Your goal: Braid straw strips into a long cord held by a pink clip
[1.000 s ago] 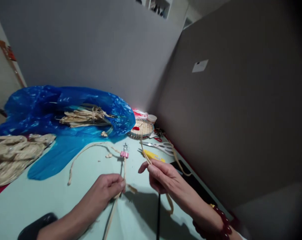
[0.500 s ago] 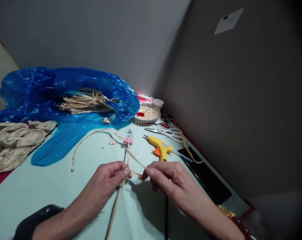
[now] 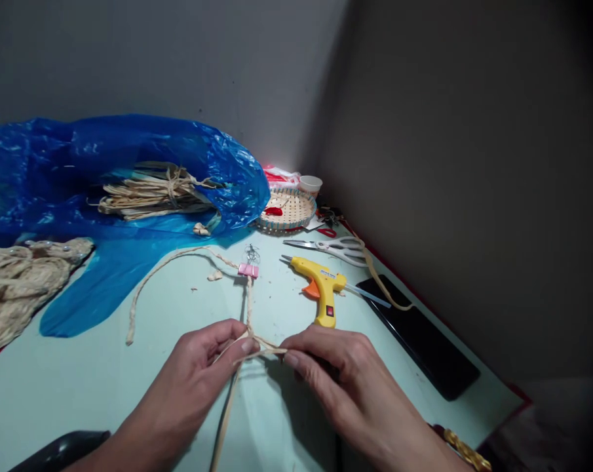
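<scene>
My left hand [image 3: 205,367] and my right hand [image 3: 335,370] meet over a pale green table [image 3: 70,387], both pinching thin straw strands [image 3: 257,346] where they cross. A braided length [image 3: 249,305] runs from the crossing up to a pink binder clip [image 3: 248,269]. From the clip, a finished braid [image 3: 153,278] curves left across the table. A loose strand trails down toward me between my wrists.
A yellow glue gun [image 3: 320,288] lies just beyond my right hand, with scissors [image 3: 333,248] and a black phone [image 3: 424,344] to the right. A round woven tray [image 3: 286,210] stands at the back. A blue plastic bag [image 3: 129,177] holds a straw bundle [image 3: 149,193]; woven straw [image 3: 16,282] lies left.
My right hand has come down and left from raised to meet the left hand, drawing its strand across the braid. The camera has tilted downward.
</scene>
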`<action>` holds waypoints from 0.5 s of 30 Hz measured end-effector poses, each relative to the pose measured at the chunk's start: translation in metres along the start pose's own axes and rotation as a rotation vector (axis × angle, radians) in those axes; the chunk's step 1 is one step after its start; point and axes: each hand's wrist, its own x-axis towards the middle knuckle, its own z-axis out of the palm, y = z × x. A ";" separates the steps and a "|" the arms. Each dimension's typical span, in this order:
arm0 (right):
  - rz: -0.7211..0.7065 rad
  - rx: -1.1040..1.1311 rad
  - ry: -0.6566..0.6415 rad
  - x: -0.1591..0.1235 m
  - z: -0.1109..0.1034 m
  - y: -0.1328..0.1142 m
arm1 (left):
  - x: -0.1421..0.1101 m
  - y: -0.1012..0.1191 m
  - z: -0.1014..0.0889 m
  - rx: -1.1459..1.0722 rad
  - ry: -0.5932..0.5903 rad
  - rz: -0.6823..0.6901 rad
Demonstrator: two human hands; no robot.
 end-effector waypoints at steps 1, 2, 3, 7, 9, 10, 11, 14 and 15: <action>0.005 -0.007 0.012 -0.001 0.001 0.000 | 0.000 -0.001 0.000 0.003 -0.004 0.005; 0.019 -0.023 0.017 -0.002 0.002 0.000 | 0.000 -0.002 -0.001 0.003 -0.006 0.006; 0.034 -0.042 0.017 -0.003 0.002 0.000 | -0.001 -0.002 -0.001 0.004 -0.006 0.008; 0.053 -0.113 0.009 -0.001 0.006 -0.004 | 0.000 -0.002 0.000 0.008 0.000 0.012; 0.052 -0.138 0.009 0.001 0.008 -0.006 | 0.001 -0.002 0.000 0.008 -0.004 0.029; 0.054 -0.152 0.006 0.002 0.009 -0.008 | 0.001 -0.002 0.001 0.009 -0.001 0.037; 0.055 -0.170 0.002 0.004 0.009 -0.009 | 0.002 -0.002 0.001 0.014 0.001 0.047; 0.035 -0.233 -0.019 0.006 0.011 -0.011 | 0.001 -0.002 0.000 0.033 0.014 0.053; 0.026 -0.254 -0.029 0.007 0.012 -0.012 | 0.001 -0.002 0.000 0.042 0.015 0.055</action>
